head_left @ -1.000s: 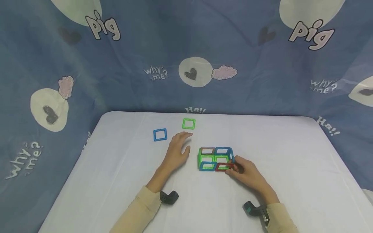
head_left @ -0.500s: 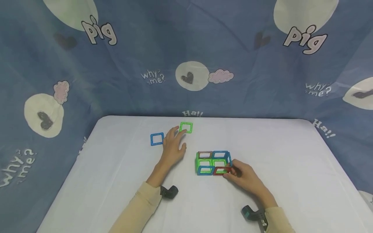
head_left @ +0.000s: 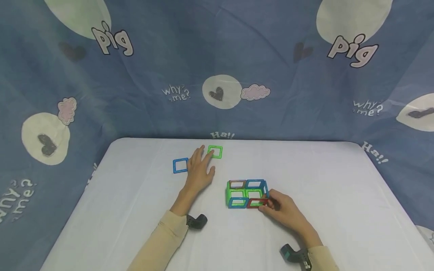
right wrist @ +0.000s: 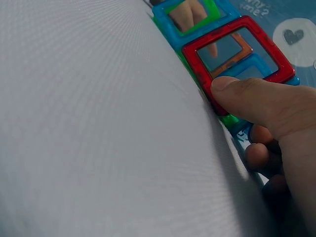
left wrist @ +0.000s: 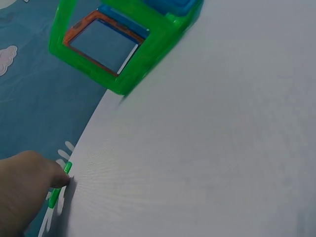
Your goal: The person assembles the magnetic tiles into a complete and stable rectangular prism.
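Note:
Magnetic tiles joined into an open-topped box (head_left: 238,198) stand mid-table: a green base with green, blue, brown and red sides. My right hand (head_left: 288,212) holds the box's near right corner. In the right wrist view its thumb presses the red tile (right wrist: 200,69), with the other fingers bent at the adjoining side. My left hand (head_left: 198,172) reaches over the table with fingers extended. Its index fingertip overlaps the loose green square tile (head_left: 219,146), also seen edge-on in the left wrist view. Beside its other fingers lies a loose blue square tile (head_left: 174,166), partly covered.
A white-covered table (head_left: 322,169) carries everything. A blue printed cloth (head_left: 288,113) hangs behind its far edge and along its sides. Each wrist wears a dark camera, such as the left wrist's camera (head_left: 197,222).
My left hand has moved forward and left, from short of the loose tiles to the green one. My right hand keeps its hold on the box. The head view has tilted slightly up.

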Demonstrator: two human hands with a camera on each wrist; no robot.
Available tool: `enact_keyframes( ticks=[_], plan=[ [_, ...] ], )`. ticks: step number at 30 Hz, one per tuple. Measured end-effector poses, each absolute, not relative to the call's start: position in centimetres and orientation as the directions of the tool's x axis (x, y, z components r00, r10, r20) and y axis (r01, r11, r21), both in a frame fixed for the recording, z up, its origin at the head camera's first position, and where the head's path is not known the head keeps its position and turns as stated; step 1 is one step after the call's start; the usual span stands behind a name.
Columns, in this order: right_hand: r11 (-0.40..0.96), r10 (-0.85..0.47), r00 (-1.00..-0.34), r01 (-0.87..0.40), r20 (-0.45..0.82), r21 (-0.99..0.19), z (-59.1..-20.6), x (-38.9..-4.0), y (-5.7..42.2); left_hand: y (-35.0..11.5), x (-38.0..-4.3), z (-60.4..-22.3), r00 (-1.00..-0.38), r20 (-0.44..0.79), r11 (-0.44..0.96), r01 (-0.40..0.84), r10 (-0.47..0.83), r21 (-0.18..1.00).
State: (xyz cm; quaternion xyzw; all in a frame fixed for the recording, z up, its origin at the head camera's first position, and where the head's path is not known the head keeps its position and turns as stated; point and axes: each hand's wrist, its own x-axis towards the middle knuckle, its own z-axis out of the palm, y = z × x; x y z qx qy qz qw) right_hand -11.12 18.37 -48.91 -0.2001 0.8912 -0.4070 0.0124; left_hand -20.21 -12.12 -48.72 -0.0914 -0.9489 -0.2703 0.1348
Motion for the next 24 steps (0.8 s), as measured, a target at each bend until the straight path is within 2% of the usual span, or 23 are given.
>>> enact_keyframes(
  ticks=[10,24],
  plan=[
    [0.587,-0.376,-0.912,-0.372,0.165,-0.719,-49.03,-11.28,18.49,-12.30,-20.60,-49.05,-0.966,0.244,0.847,0.198,0.083,0.494],
    [0.587,-0.382,-0.908,-0.381,0.171,-0.714,-48.94,-11.31,18.38,-12.54,-20.45,-49.02,-0.948,0.312,0.832,0.226,0.068,0.506]
  ],
)
